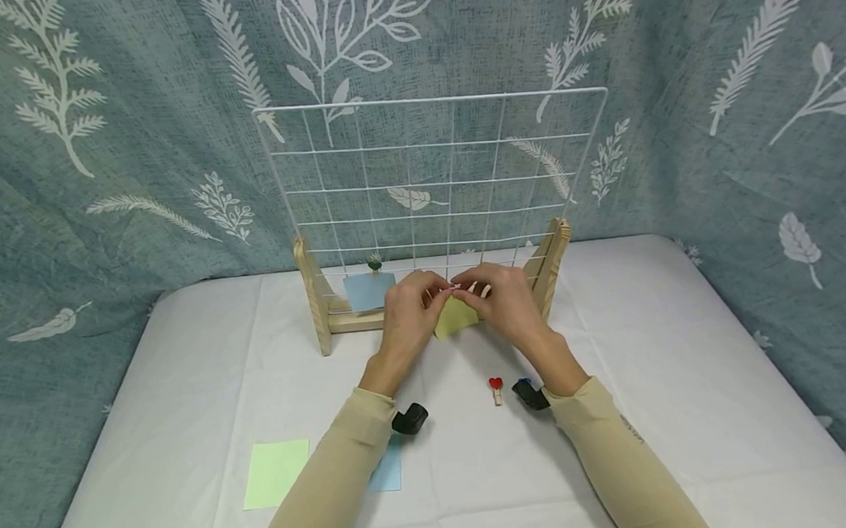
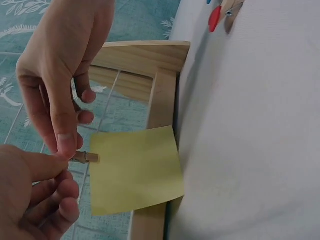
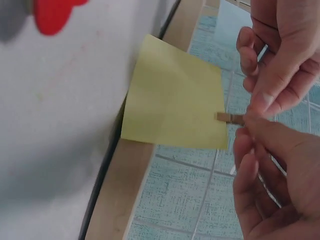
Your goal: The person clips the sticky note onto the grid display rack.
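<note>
A small wooden clothespin (image 3: 229, 118) bites the edge of a yellow paper square (image 2: 135, 170) at the wire grid (image 1: 454, 180), its decorated end covered by fingertips. My left hand (image 1: 414, 314) and my right hand (image 1: 506, 303) meet there, thumbs and fingertips pinching the clothespin from both sides. Below them the yellow square hangs in front of the stand's wooden base bar (image 2: 162, 100). To the left, a blue paper square (image 1: 369, 291) is fixed on the grid under a clip with a small plant-like top (image 1: 374, 263).
A red-heart clothespin (image 1: 496, 391) lies on the white tablecloth (image 1: 479, 508) near my right wrist, a bit of blue beside it. A green paper square (image 1: 277, 473) and another blue square (image 1: 387, 470) lie at front left, the latter partly under my left sleeve.
</note>
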The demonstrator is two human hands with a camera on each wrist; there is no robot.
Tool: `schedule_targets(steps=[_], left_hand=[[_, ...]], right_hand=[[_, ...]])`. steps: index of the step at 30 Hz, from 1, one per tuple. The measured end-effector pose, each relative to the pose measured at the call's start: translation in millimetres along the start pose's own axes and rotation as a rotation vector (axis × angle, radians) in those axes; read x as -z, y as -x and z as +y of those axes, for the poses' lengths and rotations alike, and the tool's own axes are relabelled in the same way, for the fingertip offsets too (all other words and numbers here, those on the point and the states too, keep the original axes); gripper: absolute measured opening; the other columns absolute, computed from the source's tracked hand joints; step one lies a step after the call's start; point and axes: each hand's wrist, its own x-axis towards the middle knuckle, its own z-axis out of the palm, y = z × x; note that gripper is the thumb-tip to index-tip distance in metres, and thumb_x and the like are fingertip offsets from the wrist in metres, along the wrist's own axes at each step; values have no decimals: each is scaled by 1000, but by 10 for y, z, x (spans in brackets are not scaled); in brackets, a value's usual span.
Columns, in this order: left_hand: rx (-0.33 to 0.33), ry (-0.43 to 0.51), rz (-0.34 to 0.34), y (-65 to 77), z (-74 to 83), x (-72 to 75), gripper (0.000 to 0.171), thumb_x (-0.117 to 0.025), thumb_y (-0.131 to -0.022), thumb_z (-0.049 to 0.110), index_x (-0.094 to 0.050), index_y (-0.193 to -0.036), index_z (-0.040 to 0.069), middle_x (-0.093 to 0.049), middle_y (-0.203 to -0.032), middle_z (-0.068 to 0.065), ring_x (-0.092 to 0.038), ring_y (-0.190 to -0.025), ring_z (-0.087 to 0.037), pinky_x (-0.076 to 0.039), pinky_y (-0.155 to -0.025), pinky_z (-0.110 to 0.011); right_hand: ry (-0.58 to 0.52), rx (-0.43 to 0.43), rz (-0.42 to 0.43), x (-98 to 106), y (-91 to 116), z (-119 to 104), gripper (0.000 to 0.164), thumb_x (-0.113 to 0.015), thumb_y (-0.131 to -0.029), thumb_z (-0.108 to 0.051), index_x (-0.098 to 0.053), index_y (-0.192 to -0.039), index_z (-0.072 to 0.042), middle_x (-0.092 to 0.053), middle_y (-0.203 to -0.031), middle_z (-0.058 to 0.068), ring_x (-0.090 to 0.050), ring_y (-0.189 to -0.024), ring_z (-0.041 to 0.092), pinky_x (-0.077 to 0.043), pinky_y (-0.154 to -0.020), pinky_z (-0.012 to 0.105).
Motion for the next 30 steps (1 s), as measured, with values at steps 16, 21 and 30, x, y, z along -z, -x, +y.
schedule_targets(steps=[16, 21, 30], left_hand=[[122, -51, -100, -41, 34, 215, 19, -80, -84, 21, -74, -99, 12, -56, -62, 2, -47, -56, -13, -38, -56, -28], [138, -100, -111, -57, 45, 288, 13, -80, -84, 20, -75, -94, 12, -60, -61, 2, -49, -55, -14, -38, -55, -28], [59, -87, -75, -84, 14, 293, 6, -75, -89, 18, -76, -88, 12, -65, -67, 1, -51, -55, -12, -41, -53, -27]], right_hand=[[-132, -18, 29, 189, -34, -31, 11, -78, -86, -21, -79, -95, -16, -74, -85, -5, -65, -69, 8, -55, -59, 25], [-192, -52, 65, 229, -44, -30, 12, -79, -85, -20, -79, -96, -17, -75, -88, -6, -67, -73, 7, -56, -61, 25], [-267, -135, 94, 242, -43, -45, 10, -78, -86, -25, -75, -95, -20, -71, -82, -9, -67, -71, 5, -54, -61, 20]])
